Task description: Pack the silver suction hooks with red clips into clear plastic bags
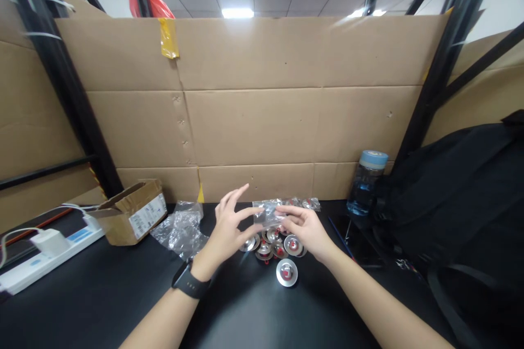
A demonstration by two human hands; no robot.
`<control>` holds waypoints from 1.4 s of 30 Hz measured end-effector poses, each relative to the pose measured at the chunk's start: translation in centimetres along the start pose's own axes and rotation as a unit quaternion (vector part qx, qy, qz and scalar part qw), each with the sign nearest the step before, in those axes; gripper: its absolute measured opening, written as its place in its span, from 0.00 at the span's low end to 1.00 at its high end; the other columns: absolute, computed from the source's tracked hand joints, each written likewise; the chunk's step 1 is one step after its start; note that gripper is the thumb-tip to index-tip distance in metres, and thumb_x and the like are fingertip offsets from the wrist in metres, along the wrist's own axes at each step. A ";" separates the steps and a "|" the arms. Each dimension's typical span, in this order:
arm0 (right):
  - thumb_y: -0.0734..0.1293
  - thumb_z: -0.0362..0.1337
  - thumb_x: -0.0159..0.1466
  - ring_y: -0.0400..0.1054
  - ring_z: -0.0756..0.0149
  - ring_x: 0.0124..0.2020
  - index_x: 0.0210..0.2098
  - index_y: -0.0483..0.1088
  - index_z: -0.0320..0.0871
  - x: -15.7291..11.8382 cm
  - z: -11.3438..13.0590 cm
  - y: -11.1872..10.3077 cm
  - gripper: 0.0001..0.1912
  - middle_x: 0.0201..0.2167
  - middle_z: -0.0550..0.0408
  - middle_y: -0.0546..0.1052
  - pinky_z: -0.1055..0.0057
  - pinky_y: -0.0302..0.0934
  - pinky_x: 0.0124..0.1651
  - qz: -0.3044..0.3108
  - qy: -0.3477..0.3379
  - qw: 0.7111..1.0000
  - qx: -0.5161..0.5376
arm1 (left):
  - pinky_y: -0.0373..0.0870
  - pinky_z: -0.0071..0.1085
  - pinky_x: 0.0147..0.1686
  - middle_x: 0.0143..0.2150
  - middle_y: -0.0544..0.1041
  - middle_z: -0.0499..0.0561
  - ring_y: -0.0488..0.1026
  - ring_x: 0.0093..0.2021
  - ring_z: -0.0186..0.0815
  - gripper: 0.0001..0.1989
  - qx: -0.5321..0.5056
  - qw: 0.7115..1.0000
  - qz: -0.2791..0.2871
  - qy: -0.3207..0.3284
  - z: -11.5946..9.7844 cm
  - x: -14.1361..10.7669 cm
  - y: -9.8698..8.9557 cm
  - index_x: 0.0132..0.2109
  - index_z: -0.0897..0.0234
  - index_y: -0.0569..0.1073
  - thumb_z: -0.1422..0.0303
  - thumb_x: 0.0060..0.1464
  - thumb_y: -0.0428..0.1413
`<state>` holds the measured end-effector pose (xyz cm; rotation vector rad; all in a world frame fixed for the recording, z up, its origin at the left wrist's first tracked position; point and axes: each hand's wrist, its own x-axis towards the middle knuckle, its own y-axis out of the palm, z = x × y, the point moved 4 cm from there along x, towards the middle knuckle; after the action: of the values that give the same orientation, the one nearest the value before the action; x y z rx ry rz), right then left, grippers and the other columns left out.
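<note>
A small clear plastic bag (268, 215) is held up over a pile of round silver metal discs (264, 251) with red parts. My right hand (306, 229) pinches the bag's right side between thumb and fingers. On the left, my left hand (229, 227), with a black watch on the wrist, has its fingers apart, thumb and index fingertip by the bag's left edge. One silver disc (287, 272) lies apart, nearer to me than the pile. Behind the bag, several clear packets with red bits (310, 204) lie on the black table (241, 316).
Crumpled clear plastic (184, 229) lies left of my left hand, beside an open cardboard box (131, 212) and a white power strip (53, 259). To the right are a blue-lidded bottle (366, 182), a dark flat object (360, 242) and a black backpack (458, 218). Cardboard (254, 125) walls the back.
</note>
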<state>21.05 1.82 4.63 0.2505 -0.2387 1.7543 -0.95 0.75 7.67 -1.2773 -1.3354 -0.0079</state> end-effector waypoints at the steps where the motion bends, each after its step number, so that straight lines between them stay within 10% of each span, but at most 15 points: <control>1: 0.75 0.46 0.60 0.75 0.64 0.29 0.52 0.77 0.40 0.0 -0.1 0.0 0.24 0.32 0.50 0.82 0.67 0.71 0.33 0.008 -0.003 1.000 -0.012 | 0.53 0.59 0.64 0.71 0.60 0.50 0.53 0.68 0.55 0.12 0.010 1.000 0.001 0.007 0.0 0.0 0.0 0.49 0.47 0.82 0.62 0.57 0.64; 10: 0.74 0.48 0.60 0.73 0.64 0.26 0.46 0.79 0.39 0.1 0.1 0.0 0.21 0.27 0.51 0.80 0.68 0.70 0.30 -0.009 -0.023 0.999 -0.034 | 0.65 0.36 0.46 0.38 0.78 0.51 0.72 0.41 0.38 0.07 -0.037 0.998 0.027 0.039 -0.2 0.0 0.4 0.40 0.56 0.82 0.64 0.63 0.59; 23: 0.71 0.47 0.64 0.73 0.66 0.25 0.46 0.78 0.40 0.1 0.5 -0.1 0.18 0.34 0.49 0.81 0.69 0.68 0.29 -0.012 -0.053 0.992 -0.111 | 0.68 0.30 0.44 0.39 0.75 0.50 0.73 0.40 0.35 0.04 -0.175 0.984 0.040 -0.003 -1.6 0.1 0.1 0.37 0.62 0.77 0.68 0.61 0.59; 34: 0.66 0.42 0.68 0.74 0.71 0.27 0.60 0.69 0.48 -0.6 0.2 0.8 0.21 0.49 0.49 0.77 0.73 0.68 0.30 0.037 -0.067 0.973 -0.217 | 0.70 0.32 0.48 0.44 0.81 0.50 0.77 0.44 0.37 0.09 -0.039 0.997 0.064 0.032 0.2 -0.3 1.5 0.46 0.59 0.78 0.72 0.65 0.53; 42: 0.66 0.36 0.66 0.68 0.76 0.24 0.59 0.66 0.47 -0.6 0.5 0.9 0.22 0.49 0.49 0.76 0.74 0.66 0.31 0.057 -0.096 0.958 -0.265 | 0.71 0.36 0.46 0.46 0.82 0.57 0.77 0.47 0.45 0.16 0.249 0.958 0.016 -0.142 7.0 0.3 -3.7 0.49 0.62 0.79 0.73 0.62 0.48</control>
<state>20.31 0.94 4.89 0.0149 -0.8647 1.7105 -8.07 4.23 8.39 -0.8888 -1.4405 0.5217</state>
